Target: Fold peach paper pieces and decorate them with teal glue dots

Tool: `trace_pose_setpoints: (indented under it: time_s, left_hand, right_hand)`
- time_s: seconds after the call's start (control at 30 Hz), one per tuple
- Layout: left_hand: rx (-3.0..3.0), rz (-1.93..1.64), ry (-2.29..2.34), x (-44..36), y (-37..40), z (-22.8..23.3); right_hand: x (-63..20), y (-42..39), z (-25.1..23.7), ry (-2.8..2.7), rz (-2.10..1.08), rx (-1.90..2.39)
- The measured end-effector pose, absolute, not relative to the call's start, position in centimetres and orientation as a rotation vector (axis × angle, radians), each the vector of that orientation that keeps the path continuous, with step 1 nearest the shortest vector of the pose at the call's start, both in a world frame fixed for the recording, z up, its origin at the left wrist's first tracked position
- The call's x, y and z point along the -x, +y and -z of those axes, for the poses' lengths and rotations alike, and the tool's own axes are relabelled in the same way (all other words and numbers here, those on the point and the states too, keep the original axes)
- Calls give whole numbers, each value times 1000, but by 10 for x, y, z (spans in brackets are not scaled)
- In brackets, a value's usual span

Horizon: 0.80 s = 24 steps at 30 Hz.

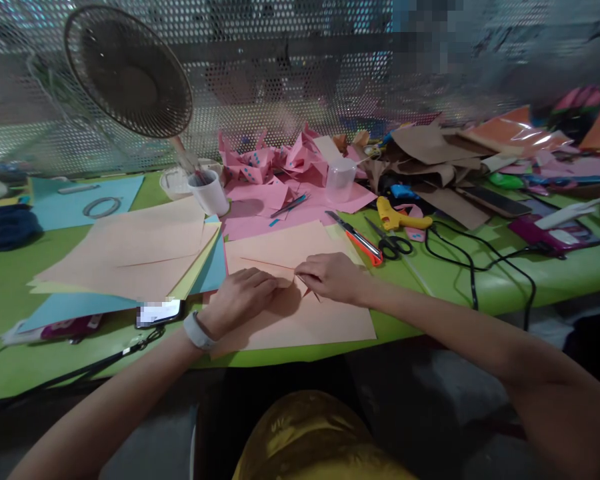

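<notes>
Your left hand (245, 293) lies flat, fingers curled down on the peach paper sheet (300, 320) at the near edge of the green table (555, 273). Your right hand (330, 277) pinches the sheet's folded flap between fingertips. The paper looks light, thin and easily creased, so hold it at the fold line. 1 box cutter (360, 241) and scissors (393, 243) lie just beyond.

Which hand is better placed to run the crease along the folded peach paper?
Probably the right hand: its fingertips pinch the fold's edge on the peach paper. The left hand lies flat across the sheet, suited to pinning it down.
</notes>
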<state>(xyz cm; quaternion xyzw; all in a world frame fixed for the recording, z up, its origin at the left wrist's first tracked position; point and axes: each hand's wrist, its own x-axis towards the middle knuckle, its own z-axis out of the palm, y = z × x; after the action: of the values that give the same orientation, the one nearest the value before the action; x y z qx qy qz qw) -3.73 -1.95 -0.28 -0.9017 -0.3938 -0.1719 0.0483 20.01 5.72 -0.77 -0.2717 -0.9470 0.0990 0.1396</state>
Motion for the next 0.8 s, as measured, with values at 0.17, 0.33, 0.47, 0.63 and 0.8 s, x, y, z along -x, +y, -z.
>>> trace_pose_setpoints:
  time_s: [0.17,0.33,0.47,0.63,0.8]
  left_hand:
    - [2720,579,-1431,31,-19,3]
    - [2672,870,-1919,28,-19,5]
    - [2594,1002,-2129,26,-18,7]
    - [2570,1027,-2226,24,-17,7]
    - [2556,997,-2208,22,-16,5]
  right_hand:
    - [-199,59,4,-2707,-422,826]
    - [-198,59,-2,-2631,-646,953]
    - [-198,58,-4,-2605,-694,971]
    - [-200,58,0,-2562,-737,937]
    - [-203,58,9,-2491,-637,814]
